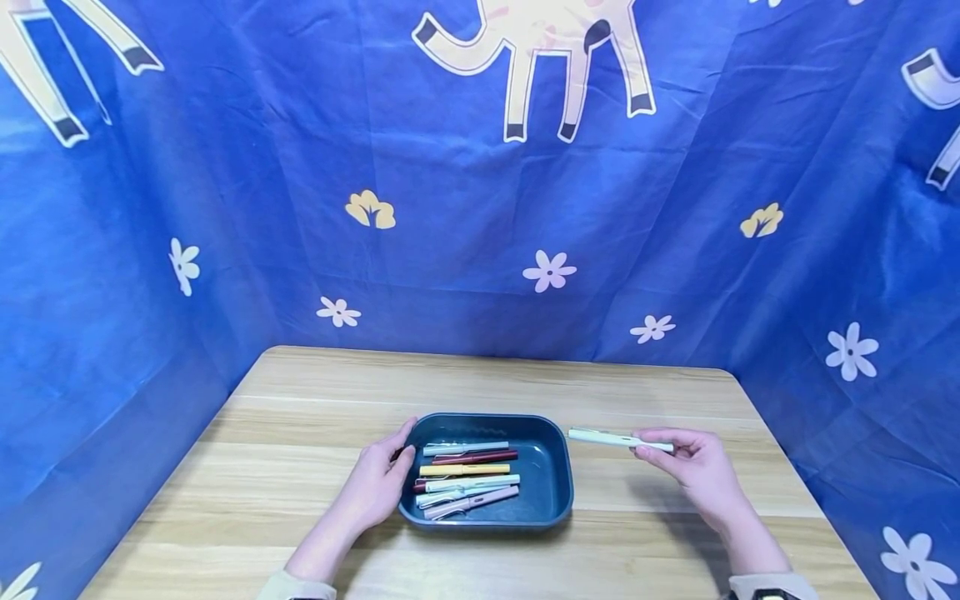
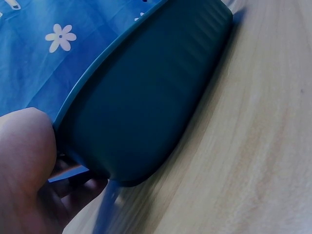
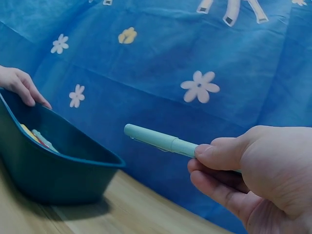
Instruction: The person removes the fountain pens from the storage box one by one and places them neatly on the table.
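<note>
A dark teal plastic bin (image 1: pixel 558 500) sits on the table with several capped pens inside, toward its left side. Among them are a yellow pen (image 1: pixel 465 470), a dark red pen (image 1: pixel 480 457) and a greyish-purple pen (image 1: pixel 472 502). My left hand (image 1: pixel 378 479) grips the bin's left end; in the left wrist view some of its fingers are hidden behind the wall. To the right of the bin, my right hand (image 1: pixel 693 467) pinches a pale mint-green capped pen (image 3: pixel 151 136) between thumb and fingers. The pen is held above the table, its capped end pointing toward the bin.
The wooden table (image 1: pixel 637 383) has light grain and rounded far corners. A blue patterned curtain (image 1: pixel 450 250) with flowers and animal figures surrounds its back and sides.
</note>
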The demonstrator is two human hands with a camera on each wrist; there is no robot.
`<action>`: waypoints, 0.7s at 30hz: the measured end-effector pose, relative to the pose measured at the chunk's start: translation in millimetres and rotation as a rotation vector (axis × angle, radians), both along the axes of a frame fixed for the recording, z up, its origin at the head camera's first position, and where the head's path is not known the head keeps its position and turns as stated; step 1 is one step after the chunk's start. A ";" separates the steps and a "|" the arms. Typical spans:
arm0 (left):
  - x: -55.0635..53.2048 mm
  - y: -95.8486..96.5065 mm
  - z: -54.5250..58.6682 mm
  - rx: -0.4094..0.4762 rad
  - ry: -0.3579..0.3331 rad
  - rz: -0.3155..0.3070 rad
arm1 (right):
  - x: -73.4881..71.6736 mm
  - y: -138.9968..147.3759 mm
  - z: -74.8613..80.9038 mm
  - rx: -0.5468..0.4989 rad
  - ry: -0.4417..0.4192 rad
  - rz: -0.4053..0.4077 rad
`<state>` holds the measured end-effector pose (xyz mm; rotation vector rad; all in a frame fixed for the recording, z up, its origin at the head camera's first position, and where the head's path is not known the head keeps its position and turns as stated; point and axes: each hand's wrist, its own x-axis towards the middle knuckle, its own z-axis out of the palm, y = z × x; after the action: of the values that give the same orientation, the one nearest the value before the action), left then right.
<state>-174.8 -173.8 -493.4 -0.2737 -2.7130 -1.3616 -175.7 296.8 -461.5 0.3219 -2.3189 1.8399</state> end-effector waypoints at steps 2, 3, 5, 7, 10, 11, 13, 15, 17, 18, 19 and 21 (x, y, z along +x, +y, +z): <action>-0.1 0.2 -0.1 -0.003 -0.002 0.000 | 0.1 6.0 -2.9 0.001 -0.012 -0.018; 0.0 0.3 -0.1 -0.005 -0.003 0.000 | 0.2 8.7 -4.2 0.006 -0.017 -0.027; 0.2 0.3 0.0 -0.005 -0.004 0.001 | 0.2 13.0 -6.8 0.018 -0.028 -0.047; 0.5 0.2 0.1 -0.004 -0.005 0.004 | 0.2 16.4 -9.7 0.033 -0.040 -0.062; 0.9 0.1 0.5 -0.005 -0.004 0.004 | 0.1 20.6 -14.6 0.058 -0.057 -0.078; 0.9 0.0 0.4 -0.007 -0.005 0.003 | 0.0 22.1 -16.4 0.061 -0.063 -0.084; 0.8 0.0 0.2 -0.005 -0.006 0.001 | -0.3 25.1 -19.8 0.068 -0.076 -0.096; 0.6 0.1 -0.3 -0.004 -0.006 0.001 | -0.7 27.8 -23.1 0.067 -0.093 -0.107; 0.5 0.0 -0.7 -0.004 -0.006 0.001 | -1.1 30.2 -26.2 0.069 -0.106 -0.119; 0.4 -0.1 -0.9 -0.002 -0.003 0.001 | -1.3 31.1 -27.7 0.074 -0.111 -0.120; 0.3 -0.2 -1.1 -0.002 -0.002 0.000 | -1.5 31.9 -29.3 0.078 -0.115 -0.120; 0.4 -0.5 -1.4 -0.004 0.002 -0.002 | -2.6 33.5 -32.8 0.083 -0.116 -0.117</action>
<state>-174.4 -174.3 -494.9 -0.2773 -2.7145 -1.3561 -178.3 330.2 -494.3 0.0889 -2.4379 1.7548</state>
